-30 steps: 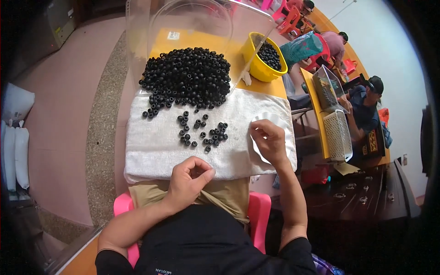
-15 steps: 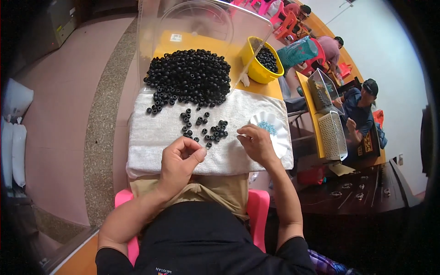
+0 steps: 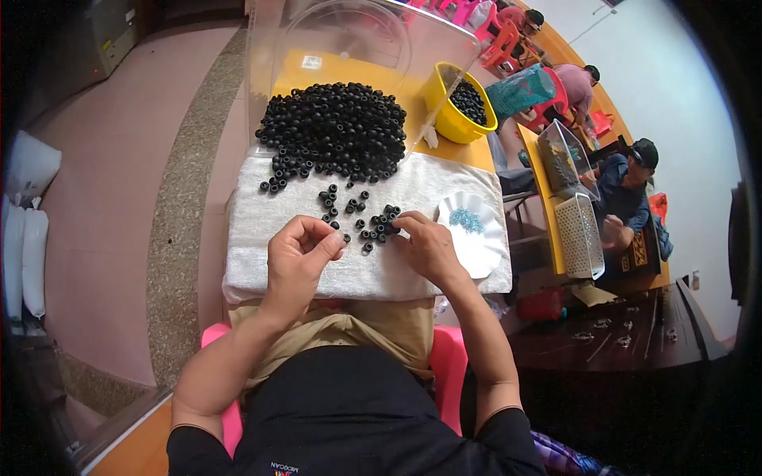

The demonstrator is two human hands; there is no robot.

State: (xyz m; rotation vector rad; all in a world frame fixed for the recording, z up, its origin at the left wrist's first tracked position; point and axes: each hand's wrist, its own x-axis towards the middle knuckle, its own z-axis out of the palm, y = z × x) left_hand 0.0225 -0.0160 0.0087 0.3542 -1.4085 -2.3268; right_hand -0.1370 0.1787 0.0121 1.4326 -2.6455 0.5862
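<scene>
Small round black beads with holes lie in a large heap (image 3: 337, 127) on the white cloth and in a clear bin. Nearer me, loose beads (image 3: 368, 248) form small clusters. My left hand (image 3: 300, 258) is closed in a pinch beside the left cluster; what its fingertips hold is too small to make out. My right hand (image 3: 429, 244) has its fingers bent and pressed together on a black bead at the right cluster's edge. Beside that hand stands a white fluted dish (image 3: 480, 258) with tiny light-blue pieces (image 3: 466, 220) in it.
The clear plastic bin (image 3: 444, 38) stands on its side behind the heap. A yellow tub (image 3: 460, 127) of black pieces sits at the far right of the cloth (image 3: 262, 270). To the right, a co-worker (image 3: 623, 186) sits by a white perforated basket (image 3: 578, 238).
My right hand has moved left from beside the white dish to the right bead cluster. My left hand has shifted slightly up and left, still pinched.
</scene>
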